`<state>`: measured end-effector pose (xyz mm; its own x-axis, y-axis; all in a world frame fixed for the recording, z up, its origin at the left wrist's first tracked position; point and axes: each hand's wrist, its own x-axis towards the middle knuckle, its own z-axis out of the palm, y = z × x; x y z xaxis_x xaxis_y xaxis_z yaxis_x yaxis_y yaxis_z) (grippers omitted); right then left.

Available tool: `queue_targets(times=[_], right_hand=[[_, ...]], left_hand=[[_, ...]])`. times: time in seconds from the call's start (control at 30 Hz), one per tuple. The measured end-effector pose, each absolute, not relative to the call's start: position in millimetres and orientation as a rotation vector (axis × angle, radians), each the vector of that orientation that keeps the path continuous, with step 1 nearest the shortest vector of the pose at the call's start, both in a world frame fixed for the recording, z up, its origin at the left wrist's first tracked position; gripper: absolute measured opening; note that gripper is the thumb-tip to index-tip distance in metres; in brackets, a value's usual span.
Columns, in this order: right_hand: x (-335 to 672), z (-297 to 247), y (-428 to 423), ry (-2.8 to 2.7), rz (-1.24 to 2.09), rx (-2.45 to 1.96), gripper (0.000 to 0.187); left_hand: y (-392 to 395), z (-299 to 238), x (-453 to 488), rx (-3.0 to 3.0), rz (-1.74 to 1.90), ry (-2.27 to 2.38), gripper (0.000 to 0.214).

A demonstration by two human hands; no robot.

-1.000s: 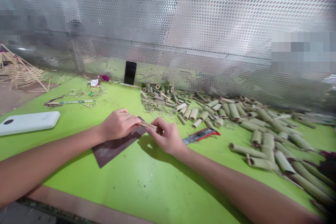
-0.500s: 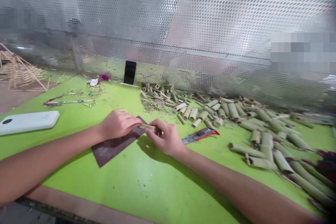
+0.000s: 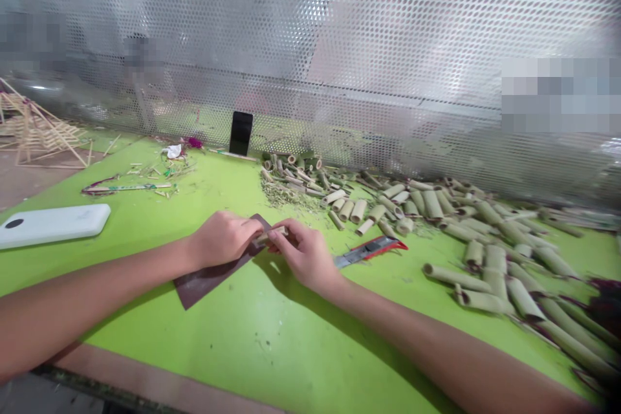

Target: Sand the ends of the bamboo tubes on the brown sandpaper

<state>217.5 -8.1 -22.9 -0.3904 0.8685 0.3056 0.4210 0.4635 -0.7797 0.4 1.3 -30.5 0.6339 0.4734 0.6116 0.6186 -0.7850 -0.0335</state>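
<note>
Pinching a bamboo sliver (image 3: 270, 236) over a dark sheet of sandpaper (image 3: 204, 286) on a green table (image 3: 242, 349).
The right hand (image 3: 305, 255) pinched the sliver between thumb and fingers. The left hand (image 3: 223, 239), fingers pressed together, lay over the sandpaper's upper corner, its fingertips at the sliver's other end. The sliver slanted across that corner between both hands. Just beside the right hand lay a utility knife (image 3: 369, 252) with red trim, and beyond it spread a heap of cut bamboo tubes (image 3: 485, 259). A white power bank (image 3: 53, 226) lay to the left, and a phone (image 3: 241, 133) stood upright before a perforated metal screen (image 3: 310, 32).
</note>
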Motion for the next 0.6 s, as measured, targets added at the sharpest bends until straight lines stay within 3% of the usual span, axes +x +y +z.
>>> queue_targets(times=[0.4, 0.6], right_hand=[[220.5, -20.2, -2.1, -1.954, 0.883, -0.918, 0.023], [219.7, -17.9, -3.0, -1.766, 1.228, -0.909, 0.032]], left_hand=[[8.0, -14.4, -15.7, -2.677, -0.98, -0.816, 0.026], [10.4, -15.2, -19.6, -2.63, -0.915, -0.605, 0.027]])
